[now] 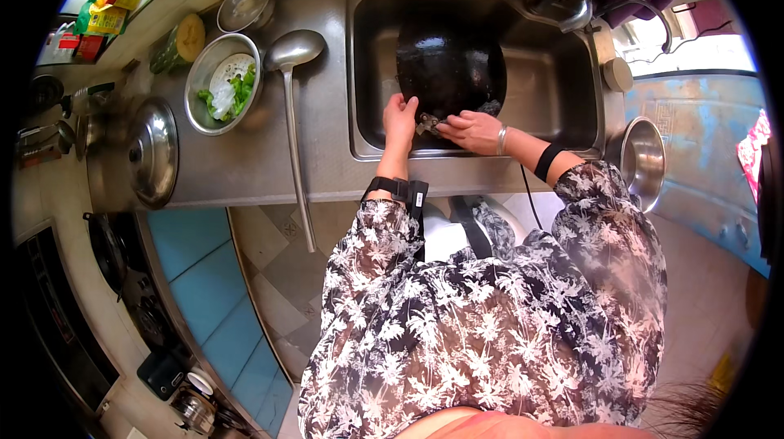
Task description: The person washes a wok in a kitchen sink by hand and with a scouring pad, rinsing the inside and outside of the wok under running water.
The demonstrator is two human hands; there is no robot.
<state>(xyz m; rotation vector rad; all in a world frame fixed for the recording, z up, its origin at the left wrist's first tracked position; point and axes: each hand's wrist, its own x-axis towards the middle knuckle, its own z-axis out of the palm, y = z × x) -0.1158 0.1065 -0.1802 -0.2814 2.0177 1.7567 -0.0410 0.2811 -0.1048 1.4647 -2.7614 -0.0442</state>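
Observation:
A black wok (450, 62) rests in the stainless steel sink (566, 90), its dark surface wet and shiny. My left hand (400, 122) grips the wok's near left rim, thumb and fingers pinched there. Beside it, my right hand (471, 133) lies against the near rim, fingers stretched toward a small metal fitting (427, 123) on the wok. Whether those fingers hold anything is hidden. A grey, rough-looking patch (490, 108) shows just beyond my right hand; I cannot tell what it is.
A large metal ladle (293, 102) lies left of the sink, its handle overhanging the counter edge. Further left are a metal bowl (191, 99) of green leaves, a pot lid (153, 151) and a cut gourd (187, 38). A faucet (579, 1) stands behind; a metal basin (643, 157) sits right.

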